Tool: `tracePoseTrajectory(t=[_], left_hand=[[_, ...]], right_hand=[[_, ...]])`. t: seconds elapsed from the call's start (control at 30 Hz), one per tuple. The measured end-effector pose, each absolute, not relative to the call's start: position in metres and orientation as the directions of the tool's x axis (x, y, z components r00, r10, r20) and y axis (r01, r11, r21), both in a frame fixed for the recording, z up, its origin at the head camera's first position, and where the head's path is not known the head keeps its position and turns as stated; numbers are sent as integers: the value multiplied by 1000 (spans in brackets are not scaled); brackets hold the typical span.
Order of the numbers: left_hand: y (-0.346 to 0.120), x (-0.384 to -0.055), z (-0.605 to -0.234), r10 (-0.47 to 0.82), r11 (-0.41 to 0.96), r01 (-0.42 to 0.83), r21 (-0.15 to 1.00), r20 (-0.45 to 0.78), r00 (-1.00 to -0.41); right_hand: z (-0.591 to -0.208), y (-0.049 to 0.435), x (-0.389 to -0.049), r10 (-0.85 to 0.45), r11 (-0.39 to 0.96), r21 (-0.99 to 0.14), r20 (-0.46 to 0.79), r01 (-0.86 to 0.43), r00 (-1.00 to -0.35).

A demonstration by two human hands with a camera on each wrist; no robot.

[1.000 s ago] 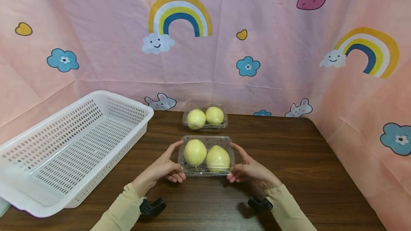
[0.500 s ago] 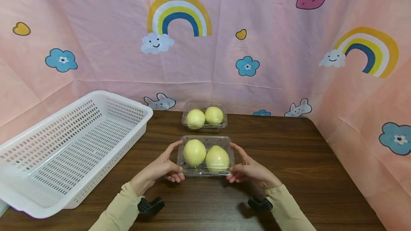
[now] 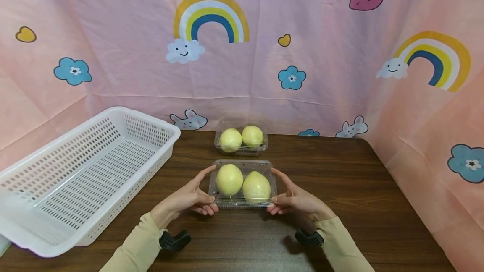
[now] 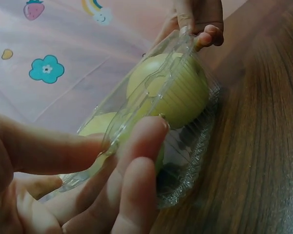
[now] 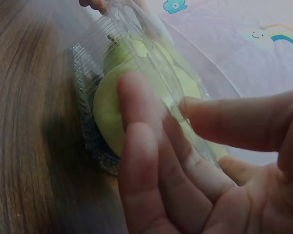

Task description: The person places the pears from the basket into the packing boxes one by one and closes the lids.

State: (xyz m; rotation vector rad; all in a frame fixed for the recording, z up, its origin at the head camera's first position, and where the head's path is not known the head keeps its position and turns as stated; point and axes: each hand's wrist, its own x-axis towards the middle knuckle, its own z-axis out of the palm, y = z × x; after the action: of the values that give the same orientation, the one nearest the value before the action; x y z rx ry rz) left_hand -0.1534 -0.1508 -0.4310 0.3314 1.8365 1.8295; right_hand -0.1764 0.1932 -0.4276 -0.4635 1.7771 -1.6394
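A clear plastic clamshell box (image 3: 242, 203) with two round yellow-green fruits, pears or apples, sits on the brown table between both hands. My left hand (image 3: 190, 198) pinches the rim of its left side between thumb and fingers, with the index finger stretched along the side. On the right side, my right hand (image 3: 296, 200) grips the rim in the same way. The left wrist view shows the left thumb (image 4: 58, 148) on top of the rim and fingers underneath. In the right wrist view, the right thumb (image 5: 239, 119) presses the rim against the fingers. The lid lies over the fruits.
Behind stands a second clear box (image 3: 242, 148) holding two similar fruits, near the table's back edge. A white perforated plastic basket (image 3: 130, 186) stands at the left. Pink printed cloth (image 3: 325, 53) hangs behind the table (image 3: 359, 205) and at its sides.
Both wrists have shifted very slightly outward. The fingers keep their hold on the box, which has stayed in place.
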Motion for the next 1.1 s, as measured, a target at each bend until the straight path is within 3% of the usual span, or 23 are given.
tracePoseTrajectory(t=[0.33, 1.1], left_hand=[[-149, -157, -431, 518, 51, -183, 982, -183, -835], [-155, -182, -436, 465, 16, -220, 975, -202, -862]], right_hand=[[-430, 195, -178, -660, 108, -979, -202, 174, -723], [-431, 183, -191, -541, 74, -982, -186, 174, -820]])
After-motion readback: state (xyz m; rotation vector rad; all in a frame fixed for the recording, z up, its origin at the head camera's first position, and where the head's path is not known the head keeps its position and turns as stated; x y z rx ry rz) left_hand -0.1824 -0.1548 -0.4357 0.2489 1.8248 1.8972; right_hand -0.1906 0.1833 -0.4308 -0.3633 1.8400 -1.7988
